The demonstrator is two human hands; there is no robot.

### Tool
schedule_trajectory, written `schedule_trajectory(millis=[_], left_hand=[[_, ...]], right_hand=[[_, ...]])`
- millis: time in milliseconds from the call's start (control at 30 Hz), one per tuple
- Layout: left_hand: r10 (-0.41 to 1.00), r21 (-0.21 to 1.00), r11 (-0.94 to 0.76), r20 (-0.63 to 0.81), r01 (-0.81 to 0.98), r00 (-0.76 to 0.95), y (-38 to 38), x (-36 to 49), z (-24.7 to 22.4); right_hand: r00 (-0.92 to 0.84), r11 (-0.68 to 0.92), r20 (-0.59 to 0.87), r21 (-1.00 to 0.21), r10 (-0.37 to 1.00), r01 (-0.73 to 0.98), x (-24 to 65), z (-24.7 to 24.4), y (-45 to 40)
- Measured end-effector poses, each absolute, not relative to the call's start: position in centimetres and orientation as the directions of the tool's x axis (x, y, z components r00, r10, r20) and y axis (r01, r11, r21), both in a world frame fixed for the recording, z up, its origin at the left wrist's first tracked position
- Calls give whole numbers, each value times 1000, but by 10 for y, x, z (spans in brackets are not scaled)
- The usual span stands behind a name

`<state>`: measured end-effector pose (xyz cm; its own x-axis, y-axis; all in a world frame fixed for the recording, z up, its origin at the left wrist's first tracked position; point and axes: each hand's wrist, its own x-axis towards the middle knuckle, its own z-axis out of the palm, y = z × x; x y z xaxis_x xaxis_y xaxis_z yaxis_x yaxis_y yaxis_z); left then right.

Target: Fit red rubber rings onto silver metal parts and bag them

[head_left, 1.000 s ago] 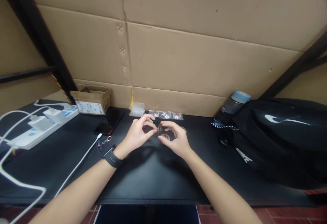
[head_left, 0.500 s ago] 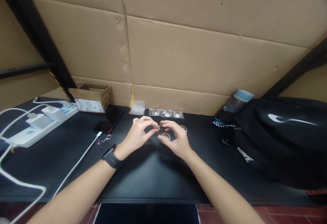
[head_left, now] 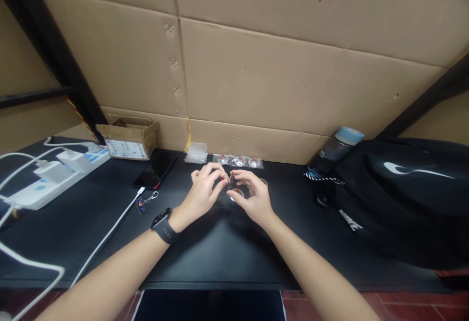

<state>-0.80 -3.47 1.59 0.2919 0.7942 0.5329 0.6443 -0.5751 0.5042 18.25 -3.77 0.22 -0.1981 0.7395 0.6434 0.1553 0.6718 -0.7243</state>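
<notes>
My right hand (head_left: pixel 257 198) grips a thin silvery disc (head_left: pixel 230 181) by its rim, between the thumb below and the fingers above. The disc stands edge-on to me. On its left side, my left hand (head_left: pixel 202 190), with a black watch on the wrist, pinches a small red part (head_left: pixel 222 180) between thumb and fingertips. Whether the red part is fixed to the disc is hidden. Below the right fingers, a round metal disc with a red stem (head_left: pixel 237 193) lies on the table. Another round piece (head_left: pixel 264 181) is partly covered by that hand.
Several red-stemmed discs in clear wrappers (head_left: pixel 239 160) line the back, beside a stack of clear bags (head_left: pixel 197 153). A phone (head_left: pixel 154 169), keychain (head_left: pixel 141 205), cardboard box (head_left: pixel 128 140) and power strip (head_left: pixel 58 179) occupy the left. A bottle (head_left: pixel 335 150) and black backpack (head_left: pixel 403 203) stand right.
The left hand has turned slightly at the wrist, its fingers shifting a little at the red part. The right hand keeps the disc in nearly the same place.
</notes>
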Motion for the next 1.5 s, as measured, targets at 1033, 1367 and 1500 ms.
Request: schedule_trajectory(millis=[1033, 1367, 1500], left_hand=[[717, 353, -568, 657, 744, 235, -41, 0, 10], [778, 476, -543, 595, 692, 201, -41, 4, 7], [732, 389, -565, 643, 727, 224, -43, 3, 9]], right_hand=[[-197, 218, 241, -967, 950, -130, 179, -4, -33], [-127, 243, 265, -955, 956, -168, 178, -10, -28], [-157, 200, 232, -960, 960, -194, 180, -8, -29]])
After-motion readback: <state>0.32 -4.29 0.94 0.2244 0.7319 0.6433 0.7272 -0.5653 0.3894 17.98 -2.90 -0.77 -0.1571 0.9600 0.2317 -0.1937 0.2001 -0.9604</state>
